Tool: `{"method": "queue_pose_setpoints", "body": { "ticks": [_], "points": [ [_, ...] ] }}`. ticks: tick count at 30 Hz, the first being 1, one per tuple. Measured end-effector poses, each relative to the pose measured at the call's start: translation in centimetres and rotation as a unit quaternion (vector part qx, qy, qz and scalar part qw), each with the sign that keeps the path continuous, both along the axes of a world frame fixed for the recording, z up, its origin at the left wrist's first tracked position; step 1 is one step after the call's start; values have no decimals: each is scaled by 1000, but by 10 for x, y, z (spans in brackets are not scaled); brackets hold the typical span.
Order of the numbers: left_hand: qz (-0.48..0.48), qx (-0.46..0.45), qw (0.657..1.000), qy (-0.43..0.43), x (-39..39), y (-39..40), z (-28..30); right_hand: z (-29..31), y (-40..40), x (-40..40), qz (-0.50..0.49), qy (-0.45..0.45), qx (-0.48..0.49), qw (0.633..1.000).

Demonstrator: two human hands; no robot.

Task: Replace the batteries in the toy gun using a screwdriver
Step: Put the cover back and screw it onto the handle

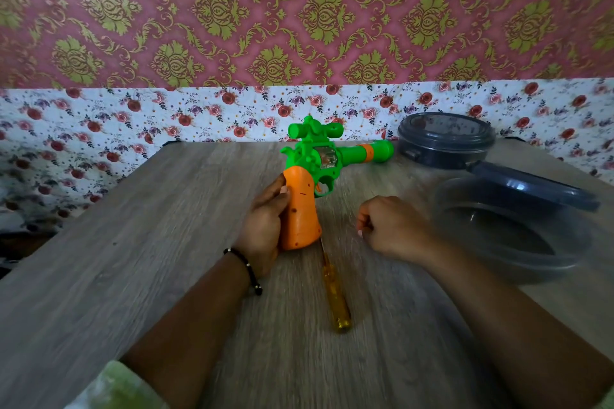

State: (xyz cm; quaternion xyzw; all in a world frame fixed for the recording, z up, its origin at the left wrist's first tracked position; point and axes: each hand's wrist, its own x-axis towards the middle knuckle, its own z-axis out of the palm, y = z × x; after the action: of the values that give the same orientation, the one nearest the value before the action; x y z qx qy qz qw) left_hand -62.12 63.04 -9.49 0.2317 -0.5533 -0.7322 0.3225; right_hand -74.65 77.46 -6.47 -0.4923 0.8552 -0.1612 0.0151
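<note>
While both forearms reach forward over a grey wood-grain tabletop (133, 226), a screwdriver (334, 289) with a clear yellow handle lies between them, its shaft pointing away and its tip hidden just under the toy's handle. Beyond it, the left hand (264, 226), a dark beaded bracelet (247, 271) on its wrist, has its grip wrapped around the orange handle of the toy gun (319, 163), thumb pressed on the side. The gun's green body, scope and barrel point right. The right hand (387, 226) rests beside it on the tabletop, fingers curled into a loose fist, grasping nothing visible. Farther right sits a clear round container (511, 236) with a dark lid (531, 188) leaning on its rim. Another dark-lidded container (445, 138) stands behind, near the floral wall (166, 116).
</note>
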Motion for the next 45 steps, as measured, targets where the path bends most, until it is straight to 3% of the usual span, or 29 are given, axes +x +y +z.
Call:
{"method": "queue_pose_setpoints", "body": {
  "ticks": [3,6,10,15,21,26,37,42,45],
  "points": [
    [-3,-16,1000,-3,0,0,-2,2,-3,17,57,-99,-117,987],
    [-4,-68,998,-12,0,2,-1,4,-14,38,96,-180,-254,945],
    [-9,-129,991,-24,-1,10,4,0,-25,52,98,-149,-331,927],
    [-8,-149,988,-29,-2,11,5,-5,-28,51,121,-79,-361,921],
    [-5,-148,989,-24,-2,12,6,-7,-29,48,142,-32,-351,925],
    [-20,-129,991,-11,1,10,7,-8,-22,47,165,64,-301,937],
    [-15,-48,999,-11,-3,1,1,-9,-18,55,165,108,-215,957],
    [-21,-32,999,4,-2,4,5,9,-11,47,175,-13,-194,965],
    [-12,-14,1000,7,-3,4,6,38,8,39,232,-153,-64,959]
  ]
}}
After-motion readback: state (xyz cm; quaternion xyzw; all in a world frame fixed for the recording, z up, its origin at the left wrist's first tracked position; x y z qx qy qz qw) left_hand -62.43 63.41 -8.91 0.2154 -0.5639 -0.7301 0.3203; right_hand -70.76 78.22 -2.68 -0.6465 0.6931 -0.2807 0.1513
